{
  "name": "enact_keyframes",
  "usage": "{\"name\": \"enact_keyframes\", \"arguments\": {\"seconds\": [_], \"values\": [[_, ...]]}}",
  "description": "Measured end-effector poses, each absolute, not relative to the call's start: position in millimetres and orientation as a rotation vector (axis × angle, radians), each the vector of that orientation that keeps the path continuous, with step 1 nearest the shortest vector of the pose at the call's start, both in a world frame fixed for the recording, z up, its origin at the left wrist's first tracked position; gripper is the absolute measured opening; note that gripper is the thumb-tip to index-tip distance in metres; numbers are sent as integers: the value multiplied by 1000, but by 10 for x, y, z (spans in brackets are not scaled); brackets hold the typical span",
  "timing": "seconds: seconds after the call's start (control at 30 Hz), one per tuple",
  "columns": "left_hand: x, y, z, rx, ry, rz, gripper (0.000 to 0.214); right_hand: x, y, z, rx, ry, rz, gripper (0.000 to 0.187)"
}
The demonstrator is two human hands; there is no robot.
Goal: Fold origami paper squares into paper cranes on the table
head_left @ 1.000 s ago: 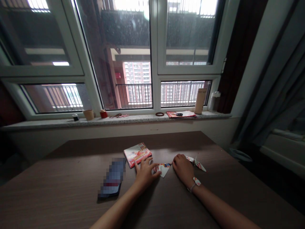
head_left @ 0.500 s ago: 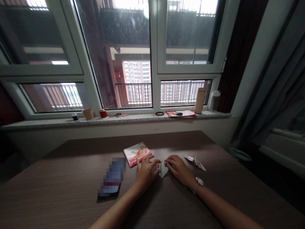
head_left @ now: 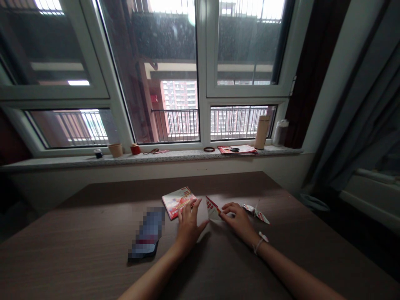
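Between my hands is a folded piece of printed paper (head_left: 213, 211), white and red, raised off the table at an angle. My right hand (head_left: 236, 217) pinches its right edge between thumb and fingers. To the left of it, my left hand (head_left: 189, 223) is open, thumb and fingers spread, its fingertips over the near corner of a stack of red-and-white printed paper (head_left: 178, 201). Whether those fingertips touch the stack I cannot tell. Right of my right hand lies a folded paper crane (head_left: 256, 212) made of similar printed paper.
A dark, pixelated phone-shaped object (head_left: 146, 233) lies left of my left hand on the brown table (head_left: 78, 233). Along the windowsill (head_left: 184, 155) stand a paper cup (head_left: 116, 150), a tan bottle (head_left: 262, 132), a white bottle (head_left: 280, 132) and scissors (head_left: 234, 149) on papers.
My left hand has let go of the folded paper and moved slightly left, its fingers spreading. The paper has turned and tilted up in my right hand.
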State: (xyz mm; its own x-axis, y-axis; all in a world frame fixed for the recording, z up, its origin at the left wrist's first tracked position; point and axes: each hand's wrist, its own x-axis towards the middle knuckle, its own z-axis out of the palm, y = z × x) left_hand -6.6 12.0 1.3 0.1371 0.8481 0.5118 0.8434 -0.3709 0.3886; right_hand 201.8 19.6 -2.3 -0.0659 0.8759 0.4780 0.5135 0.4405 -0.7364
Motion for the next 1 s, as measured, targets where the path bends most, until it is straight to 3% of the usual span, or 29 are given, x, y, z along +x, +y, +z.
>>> {"name": "enact_keyframes", "arguments": {"seconds": [0.2, 0.6, 1.0], "values": [[21, 49, 54, 2313, 1687, 932, 23, 1971, 126, 2, -1197, -1686, 547, 15], [41, 9, 66, 2145, 1555, 792, 30, 1939, 67, 8, -1070, -1803, 782, 12], [52, 17, 83, 2146, 1551, 773, 33, 1941, 135, -102, -1090, -1729, 777, 16]]}}
